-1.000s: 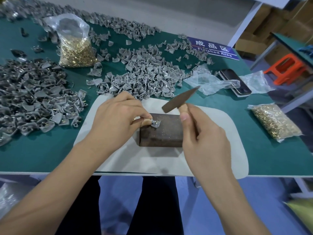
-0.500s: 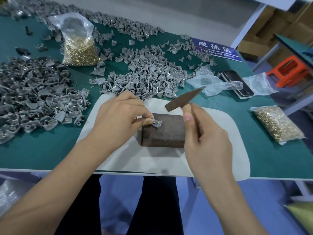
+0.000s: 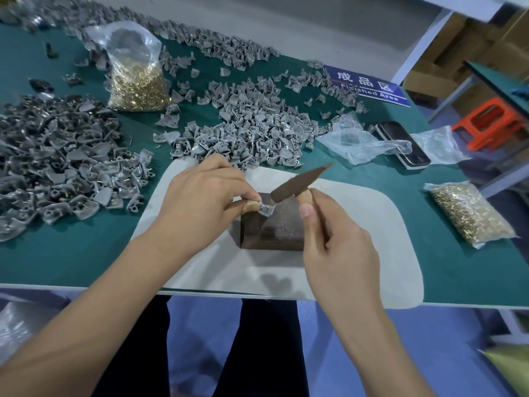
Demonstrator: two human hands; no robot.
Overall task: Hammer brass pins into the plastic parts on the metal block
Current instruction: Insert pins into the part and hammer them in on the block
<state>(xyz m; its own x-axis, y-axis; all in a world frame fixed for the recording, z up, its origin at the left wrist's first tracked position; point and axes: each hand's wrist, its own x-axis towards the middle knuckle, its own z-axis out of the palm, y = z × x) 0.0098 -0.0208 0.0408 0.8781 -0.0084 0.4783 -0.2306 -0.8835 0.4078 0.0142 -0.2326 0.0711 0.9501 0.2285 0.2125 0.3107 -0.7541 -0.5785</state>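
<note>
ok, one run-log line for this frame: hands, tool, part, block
left hand: pinches plastic part on metal block | right hand: holds hammer | hammer head: near part, contact unclear

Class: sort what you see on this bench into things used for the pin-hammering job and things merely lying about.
In use: left hand, plastic part, metal block, hammer, right hand, bags of brass pins.
Lying about: phone, empty plastic bag, blue sign.

a: what colour is the table [image 3: 86, 247]?
b: teal green, with a pale grey mat [image 3: 357, 270].
a: and the block [image 3: 272, 230]?
b: dark brown, speckled. the parts [image 3: 252, 130] are grey, the pins [image 3: 137, 87] brassy gold, the stool [image 3: 486, 121] orange.
</note>
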